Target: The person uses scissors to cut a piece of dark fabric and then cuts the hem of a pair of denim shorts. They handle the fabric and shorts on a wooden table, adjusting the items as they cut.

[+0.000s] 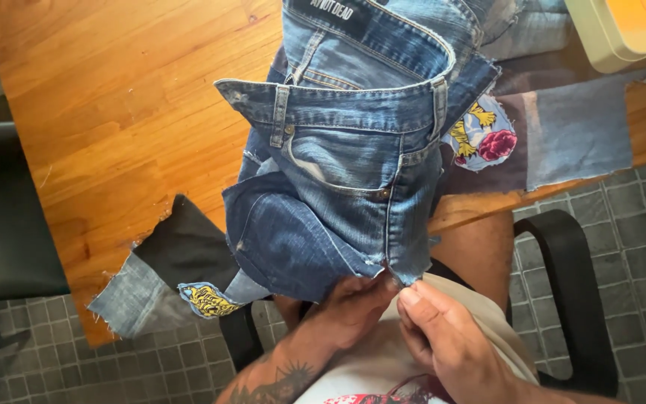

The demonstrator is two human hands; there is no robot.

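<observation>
At lower centre, the frayed hem of the denim shorts [345, 172] draped over the wooden desk [114, 97] is pinched by left hand [357, 307] and right hand [443, 337], each grip clamped on it.

Single head-worn view, looking steeply down from above the seated person's lap, close to the work. It faces forward across the near edge of a wooden table [114, 112], with grey tiled floor [629, 217] and a black chair arm [573, 284] at lower right. Both hands enter from the bottom edge; no second view to compare.
</observation>
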